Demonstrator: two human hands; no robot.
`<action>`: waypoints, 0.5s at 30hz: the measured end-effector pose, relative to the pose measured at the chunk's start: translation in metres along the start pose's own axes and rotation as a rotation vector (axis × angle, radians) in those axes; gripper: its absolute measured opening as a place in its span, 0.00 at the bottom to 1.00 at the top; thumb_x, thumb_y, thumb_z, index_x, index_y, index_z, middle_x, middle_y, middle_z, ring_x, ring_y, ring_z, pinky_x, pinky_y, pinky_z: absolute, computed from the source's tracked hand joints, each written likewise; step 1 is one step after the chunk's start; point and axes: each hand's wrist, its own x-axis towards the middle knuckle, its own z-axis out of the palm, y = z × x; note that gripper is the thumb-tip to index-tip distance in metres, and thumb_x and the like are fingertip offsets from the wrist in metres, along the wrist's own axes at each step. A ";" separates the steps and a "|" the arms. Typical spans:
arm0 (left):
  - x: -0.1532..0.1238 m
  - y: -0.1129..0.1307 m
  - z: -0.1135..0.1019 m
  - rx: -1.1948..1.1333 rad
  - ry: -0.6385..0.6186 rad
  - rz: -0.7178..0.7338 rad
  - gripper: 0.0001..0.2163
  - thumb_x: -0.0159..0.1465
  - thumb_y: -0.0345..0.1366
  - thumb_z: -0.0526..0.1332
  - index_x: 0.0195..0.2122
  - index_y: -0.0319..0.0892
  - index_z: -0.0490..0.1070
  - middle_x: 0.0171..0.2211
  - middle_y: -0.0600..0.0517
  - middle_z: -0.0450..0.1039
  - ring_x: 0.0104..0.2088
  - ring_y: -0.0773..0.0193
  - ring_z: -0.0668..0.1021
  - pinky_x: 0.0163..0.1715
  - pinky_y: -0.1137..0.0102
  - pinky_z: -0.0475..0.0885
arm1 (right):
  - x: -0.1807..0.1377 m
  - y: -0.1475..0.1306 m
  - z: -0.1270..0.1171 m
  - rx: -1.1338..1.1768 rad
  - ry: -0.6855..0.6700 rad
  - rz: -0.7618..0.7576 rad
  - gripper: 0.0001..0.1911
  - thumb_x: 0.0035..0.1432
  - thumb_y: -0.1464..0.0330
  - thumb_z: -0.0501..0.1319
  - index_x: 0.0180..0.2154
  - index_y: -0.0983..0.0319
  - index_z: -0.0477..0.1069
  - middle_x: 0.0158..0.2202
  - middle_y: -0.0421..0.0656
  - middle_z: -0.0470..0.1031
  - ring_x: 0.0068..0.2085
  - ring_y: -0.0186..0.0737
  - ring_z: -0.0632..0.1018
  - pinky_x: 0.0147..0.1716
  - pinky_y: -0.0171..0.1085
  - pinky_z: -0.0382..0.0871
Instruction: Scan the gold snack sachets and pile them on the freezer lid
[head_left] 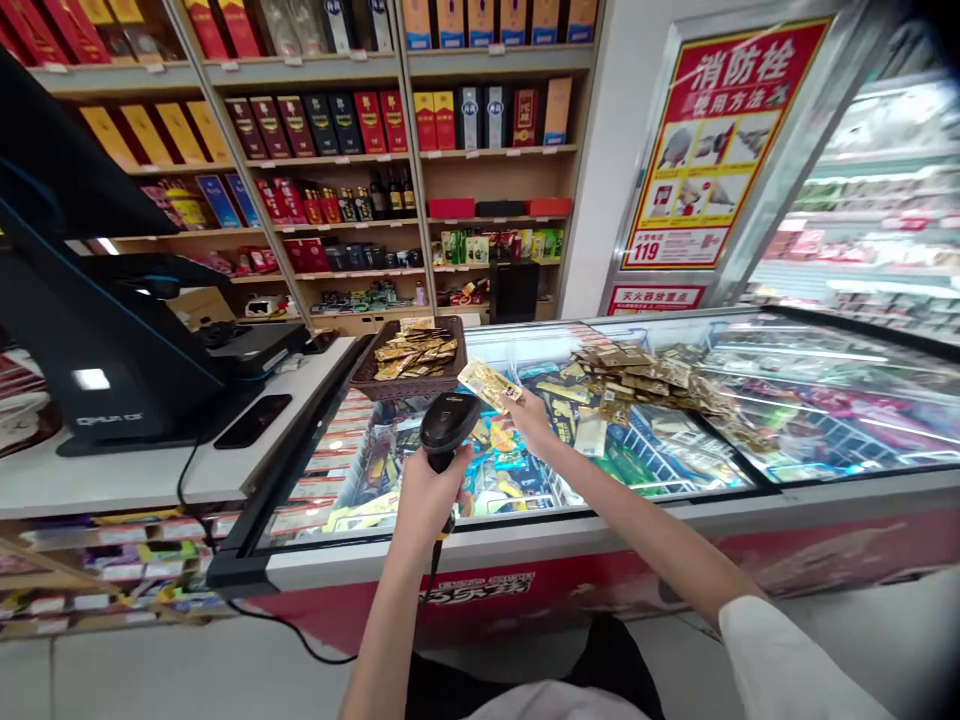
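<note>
My left hand is closed round the handle of a black barcode scanner, whose head points up and away. Just to the right of the scanner's head, my right hand pinches a small gold sachet and holds it over the glass lid of a chest freezer. A dark woven basket with several gold sachets stands on the lid behind the scanner. A loose heap of the same sachets lies on the glass to the right of my right hand.
A black till terminal stands on the white counter at left, with a dark phone beside it. The scanner's cable hangs down the counter front. Shelves of boxed goods fill the back wall. A fire notice hangs at right.
</note>
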 end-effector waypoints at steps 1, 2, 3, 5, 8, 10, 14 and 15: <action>0.004 -0.001 0.006 0.010 -0.010 0.012 0.12 0.56 0.45 0.68 0.30 0.42 0.71 0.13 0.60 0.64 0.15 0.67 0.68 0.18 0.73 0.63 | 0.003 -0.007 -0.012 -0.005 0.015 -0.014 0.13 0.58 0.61 0.65 0.42 0.59 0.68 0.35 0.42 0.80 0.30 0.44 0.83 0.21 0.36 0.75; 0.007 -0.001 0.012 0.018 -0.020 0.022 0.12 0.56 0.45 0.68 0.29 0.43 0.71 0.12 0.60 0.64 0.14 0.67 0.68 0.18 0.73 0.62 | 0.007 -0.013 -0.023 -0.003 0.028 -0.032 0.13 0.58 0.62 0.64 0.42 0.59 0.68 0.37 0.42 0.80 0.31 0.45 0.84 0.24 0.37 0.77; 0.010 0.000 0.018 0.024 -0.030 0.031 0.12 0.56 0.45 0.67 0.29 0.43 0.70 0.12 0.60 0.64 0.14 0.67 0.67 0.18 0.72 0.62 | 0.011 -0.019 -0.033 0.003 0.042 -0.052 0.12 0.58 0.62 0.64 0.42 0.59 0.69 0.38 0.43 0.80 0.33 0.45 0.84 0.26 0.39 0.79; 0.014 0.000 0.028 0.028 -0.044 0.036 0.12 0.55 0.46 0.68 0.27 0.44 0.70 0.12 0.60 0.64 0.14 0.66 0.67 0.18 0.72 0.62 | 0.017 -0.029 -0.047 0.014 0.073 -0.084 0.10 0.59 0.63 0.63 0.40 0.60 0.68 0.38 0.43 0.80 0.36 0.47 0.85 0.30 0.41 0.81; 0.017 -0.001 0.042 0.024 -0.070 0.000 0.12 0.52 0.45 0.69 0.25 0.45 0.69 0.12 0.59 0.64 0.14 0.65 0.67 0.18 0.71 0.63 | 0.026 -0.038 -0.063 0.006 0.112 -0.101 0.08 0.60 0.64 0.63 0.40 0.60 0.68 0.38 0.44 0.79 0.37 0.47 0.85 0.33 0.41 0.82; 0.020 -0.004 0.047 0.034 -0.092 -0.008 0.13 0.53 0.46 0.69 0.22 0.45 0.68 0.12 0.59 0.64 0.13 0.65 0.67 0.19 0.70 0.62 | 0.032 -0.041 -0.070 -0.010 0.121 -0.108 0.09 0.60 0.64 0.63 0.41 0.60 0.69 0.39 0.44 0.79 0.37 0.46 0.85 0.32 0.40 0.82; 0.027 -0.014 0.053 0.067 -0.089 0.011 0.19 0.58 0.48 0.66 0.16 0.47 0.63 0.10 0.56 0.63 0.14 0.65 0.67 0.19 0.70 0.62 | 0.040 -0.041 -0.081 -0.022 0.133 -0.090 0.09 0.60 0.64 0.65 0.41 0.61 0.70 0.36 0.43 0.80 0.35 0.44 0.85 0.31 0.39 0.82; 0.029 -0.016 0.054 0.070 -0.083 0.010 0.19 0.58 0.48 0.65 0.16 0.47 0.63 0.10 0.56 0.63 0.14 0.65 0.67 0.19 0.70 0.62 | 0.042 -0.040 -0.082 -0.016 0.139 -0.080 0.09 0.59 0.64 0.66 0.40 0.61 0.71 0.34 0.42 0.79 0.34 0.44 0.85 0.31 0.39 0.82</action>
